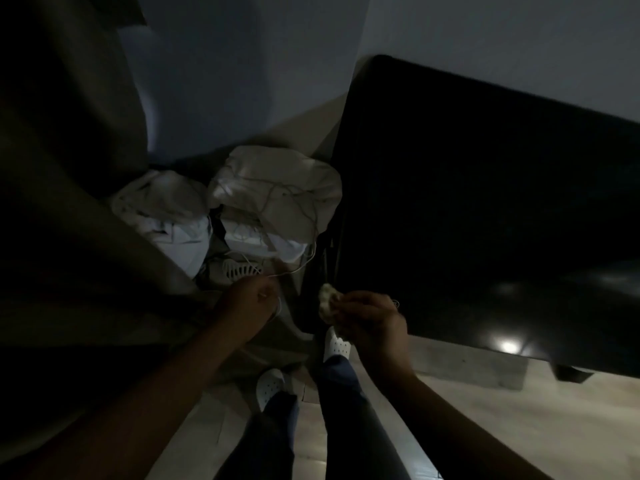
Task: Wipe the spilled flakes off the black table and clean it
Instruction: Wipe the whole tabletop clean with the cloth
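The glossy black rectangular table (485,209) fills the space just right of and beyond the right hand's grip on a pale crumpled cloth, its near left corner close to that grip. Its dark top shows only a bright lamp reflection near the front edge; whether flakes lie on it cannot be told. The pale wood-look floor (519,427) runs beneath both grips. Beyond the left hand's grip, crumpled white bags (277,192) wrapped in thin cord sit on the floor, touching the table's side.
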{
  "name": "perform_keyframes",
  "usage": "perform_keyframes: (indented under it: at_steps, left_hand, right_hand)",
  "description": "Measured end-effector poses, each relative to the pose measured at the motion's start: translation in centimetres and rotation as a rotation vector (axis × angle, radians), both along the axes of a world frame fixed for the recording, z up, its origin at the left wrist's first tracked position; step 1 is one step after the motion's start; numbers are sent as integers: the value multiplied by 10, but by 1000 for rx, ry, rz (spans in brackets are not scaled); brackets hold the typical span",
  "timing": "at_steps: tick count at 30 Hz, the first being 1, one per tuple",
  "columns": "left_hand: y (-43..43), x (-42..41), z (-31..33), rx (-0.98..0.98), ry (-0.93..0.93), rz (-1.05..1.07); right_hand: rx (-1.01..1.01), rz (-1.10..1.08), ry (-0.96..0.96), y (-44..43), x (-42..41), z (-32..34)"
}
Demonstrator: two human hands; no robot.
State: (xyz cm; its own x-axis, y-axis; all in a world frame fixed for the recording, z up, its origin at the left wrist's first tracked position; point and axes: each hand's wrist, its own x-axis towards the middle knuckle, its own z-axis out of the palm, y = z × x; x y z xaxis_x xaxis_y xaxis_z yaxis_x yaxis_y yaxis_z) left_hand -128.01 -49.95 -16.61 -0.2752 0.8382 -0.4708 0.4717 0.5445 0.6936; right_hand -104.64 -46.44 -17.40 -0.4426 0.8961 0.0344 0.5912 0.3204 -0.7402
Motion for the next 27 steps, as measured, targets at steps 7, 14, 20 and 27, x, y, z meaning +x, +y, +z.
perform_keyframes:
  at_steps: [7,14,20,27]
  left_hand:
    - [-7,5,13,16,-17,46]
    - [-14,-8,3,12,26,47]
    - [-2,-5,13,23,58,-19]
    - [1,14,32,26,36,-55]
  right_hand:
    - [79,-424,62,77,-9,26]
    - [78,-350,-69,114,-26,16]
    - [89,-217,-99,6,12,20]
    - [-285,-122,6,-19,27,71]
